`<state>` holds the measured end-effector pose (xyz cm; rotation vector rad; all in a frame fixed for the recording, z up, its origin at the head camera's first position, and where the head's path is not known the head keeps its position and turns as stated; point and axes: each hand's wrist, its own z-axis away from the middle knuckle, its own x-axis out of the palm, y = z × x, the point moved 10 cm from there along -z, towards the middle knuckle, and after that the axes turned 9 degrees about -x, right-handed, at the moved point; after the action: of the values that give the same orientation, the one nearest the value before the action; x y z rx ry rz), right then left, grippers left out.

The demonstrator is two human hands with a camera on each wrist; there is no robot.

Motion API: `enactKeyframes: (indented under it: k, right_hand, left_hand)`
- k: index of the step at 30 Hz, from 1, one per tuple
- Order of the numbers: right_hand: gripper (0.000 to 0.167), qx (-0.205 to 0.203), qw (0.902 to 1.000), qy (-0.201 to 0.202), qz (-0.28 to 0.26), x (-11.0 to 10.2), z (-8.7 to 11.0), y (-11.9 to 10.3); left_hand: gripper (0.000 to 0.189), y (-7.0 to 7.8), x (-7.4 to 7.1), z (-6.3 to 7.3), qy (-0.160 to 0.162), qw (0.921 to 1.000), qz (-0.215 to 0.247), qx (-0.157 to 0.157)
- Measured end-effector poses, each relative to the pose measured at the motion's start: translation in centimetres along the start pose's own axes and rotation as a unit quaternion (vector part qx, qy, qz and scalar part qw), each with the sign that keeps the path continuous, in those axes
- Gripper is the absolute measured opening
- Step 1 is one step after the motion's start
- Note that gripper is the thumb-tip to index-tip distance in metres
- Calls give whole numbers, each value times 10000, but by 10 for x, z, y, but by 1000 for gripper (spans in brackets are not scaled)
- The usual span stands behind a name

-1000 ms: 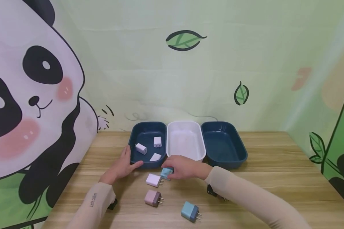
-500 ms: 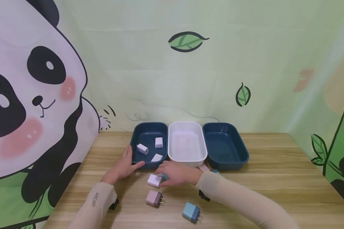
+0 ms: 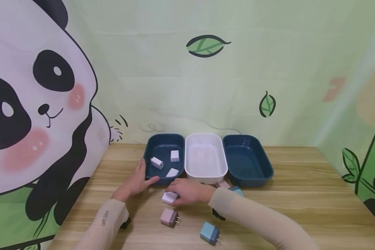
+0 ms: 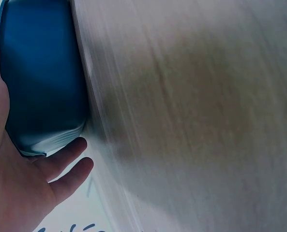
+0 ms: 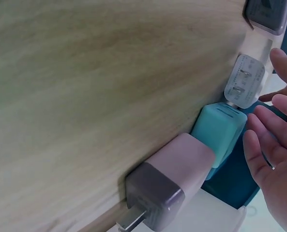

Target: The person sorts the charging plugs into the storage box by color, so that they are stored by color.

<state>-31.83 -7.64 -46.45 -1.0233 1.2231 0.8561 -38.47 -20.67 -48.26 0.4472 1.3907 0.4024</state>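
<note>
My left hand rests against the left wall of the left dark blue tray, thumb at its front rim. In the left wrist view the fingers of that hand are spread beside the tray. My right hand reaches over a white charger plug in front of that tray. In the right wrist view the thumb and fingers stand loosely around the white plug; contact cannot be told. A teal charger plug lies close by, hidden behind the hand in the head view.
Several white plugs lie in the left tray. A white tray and another dark blue tray stand beside it. A pink plug and a blue plug lie in front; another pink plug and blue plug lie near the trays.
My right hand has moved left from the teal plug to the white plug. The teal plug, seen at the fingers before, is now hidden in the head view. My left hand stays at the tray.
</note>
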Motion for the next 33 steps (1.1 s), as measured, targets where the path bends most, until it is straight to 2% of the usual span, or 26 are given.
enactKeyframes:
  k: [7, 13, 33]
  right_hand:
    - [46, 40, 9999, -149, 26, 9, -4, 2]
    - [44, 296, 9991, -294, 85, 15, -4, 5]
    - [41, 467, 9985, -285, -72, 16, 0, 5]
  left_hand:
    - [108, 0, 0, 2, -52, 9999, -16, -106]
    - [109, -2, 1, 1, -70, 9998, -32, -178]
    - [109, -3, 1, -1, -16, 9999, -60, -120]
